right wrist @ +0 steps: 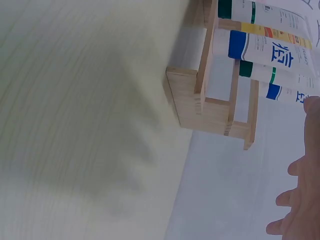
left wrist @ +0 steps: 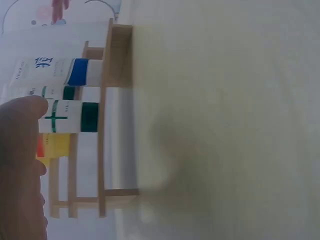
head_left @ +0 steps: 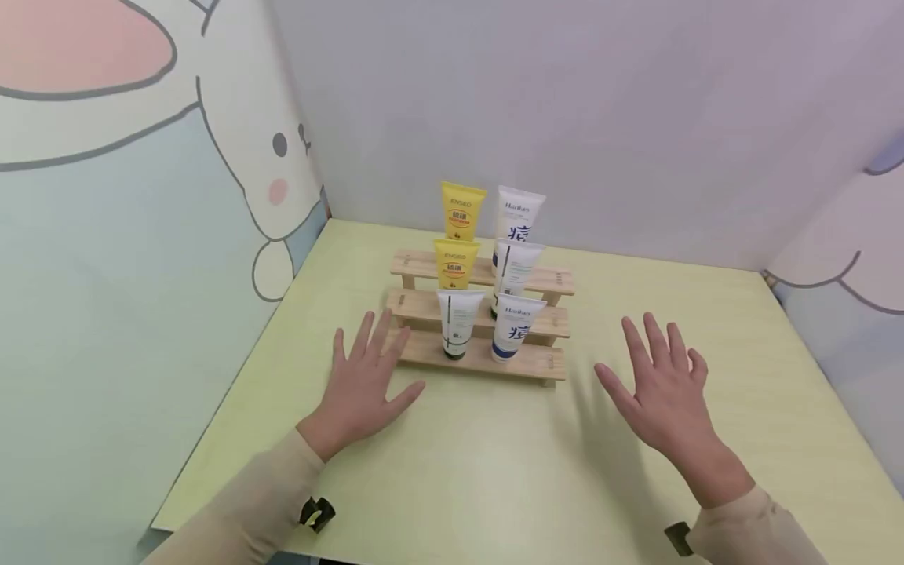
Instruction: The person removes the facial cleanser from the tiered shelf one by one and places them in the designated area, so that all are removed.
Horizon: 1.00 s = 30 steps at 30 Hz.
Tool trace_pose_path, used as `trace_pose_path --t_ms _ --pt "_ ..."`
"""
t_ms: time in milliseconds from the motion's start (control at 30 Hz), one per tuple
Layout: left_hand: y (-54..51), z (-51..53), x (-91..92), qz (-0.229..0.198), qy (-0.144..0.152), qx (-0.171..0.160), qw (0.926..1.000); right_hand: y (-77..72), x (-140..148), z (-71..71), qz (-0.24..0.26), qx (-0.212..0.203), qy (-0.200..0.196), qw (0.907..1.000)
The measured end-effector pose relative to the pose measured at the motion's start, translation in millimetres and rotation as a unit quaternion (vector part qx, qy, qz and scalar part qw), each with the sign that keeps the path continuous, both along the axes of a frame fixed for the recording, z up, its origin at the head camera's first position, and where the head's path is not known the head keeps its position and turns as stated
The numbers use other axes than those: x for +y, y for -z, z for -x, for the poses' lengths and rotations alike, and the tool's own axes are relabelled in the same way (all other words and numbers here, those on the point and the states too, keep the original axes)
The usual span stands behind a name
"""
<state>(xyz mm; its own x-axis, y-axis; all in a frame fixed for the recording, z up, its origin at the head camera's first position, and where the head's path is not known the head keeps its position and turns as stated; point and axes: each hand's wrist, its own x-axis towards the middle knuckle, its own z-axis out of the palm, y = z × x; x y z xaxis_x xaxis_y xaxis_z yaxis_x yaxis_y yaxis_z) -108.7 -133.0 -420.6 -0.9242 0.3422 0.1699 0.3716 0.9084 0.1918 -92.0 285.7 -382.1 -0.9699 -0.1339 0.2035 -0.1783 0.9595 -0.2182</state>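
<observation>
A three-tier wooden rack (head_left: 417, 347) stands on the table with two squeeze tubes on each tier. At the top are a yellow tube (head_left: 462, 212) and a white tube with blue print (head_left: 519, 213). The middle tier bears another yellow tube (head_left: 454, 265) and a white-and-green tube (head_left: 515, 268). On the bottom tier stand a white-and-green tube (head_left: 461, 320) and a white-and-blue tube (head_left: 514, 326). My left hand (head_left: 363, 388), fingers spread, is at the rack's left front corner, holding nothing. Right of the rack, my right hand (head_left: 664, 392) hovers with spread fingers, also holding nothing.
The pale yellow table (head_left: 480, 471) meets a plain wall (head_left: 600, 125) behind the rack. Cartoon-printed walls (head_left: 127, 275) flank it on the left and right. Dark bands (head_left: 318, 514) show at both sleeves.
</observation>
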Motion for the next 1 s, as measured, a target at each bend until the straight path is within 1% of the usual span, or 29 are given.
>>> trace_pose_path --t_ms 100,200,267,400,533,667,733,800,900,1000 --pt "17.6 -2.1 6.6 0.006 0.013 -0.012 0.9998 1.3 3.0 -2.8 -0.001 -0.002 0.004 1.0000" --pt "29.4 -2.4 11.4 0.013 0.020 -0.034 0.9991 2.7 5.6 -4.9 -0.001 -0.001 0.003 1.0000" --pt "35.1 -2.6 12.5 0.021 0.023 -0.050 0.9982 3.6 6.8 -5.6 -0.001 -0.001 0.001 1.0000" --pt "43.4 -4.3 10.8 0.046 0.027 -0.079 0.9955 5.6 7.8 -6.4 0.003 0.001 -0.001 1.0000" --pt "46.0 -4.9 9.7 0.048 0.029 -0.096 0.9938 7.0 8.1 -6.4 0.007 0.001 -0.002 1.0000" --pt "44.2 -3.4 11.5 0.031 0.030 -0.118 0.9921 5.4 9.2 -5.3 0.006 0.005 -0.003 1.0000" --pt "43.4 -3.0 11.7 0.028 0.027 -0.129 0.9908 4.0 8.9 -2.9 0.006 0.008 -0.005 0.9999" --pt "43.3 -2.8 11.4 0.025 0.026 -0.134 0.9903 0.6 7.6 0.4 0.008 0.014 -0.008 0.9998" --pt "44.9 -1.9 10.2 0.035 0.025 -0.136 0.9898 -11.2 3.8 9.1 0.013 0.029 -0.017 0.9994" --pt "47.4 -1.4 8.7 0.040 0.026 -0.128 0.9906 -32.0 -2.3 25.4 0.018 0.052 -0.030 0.9980"
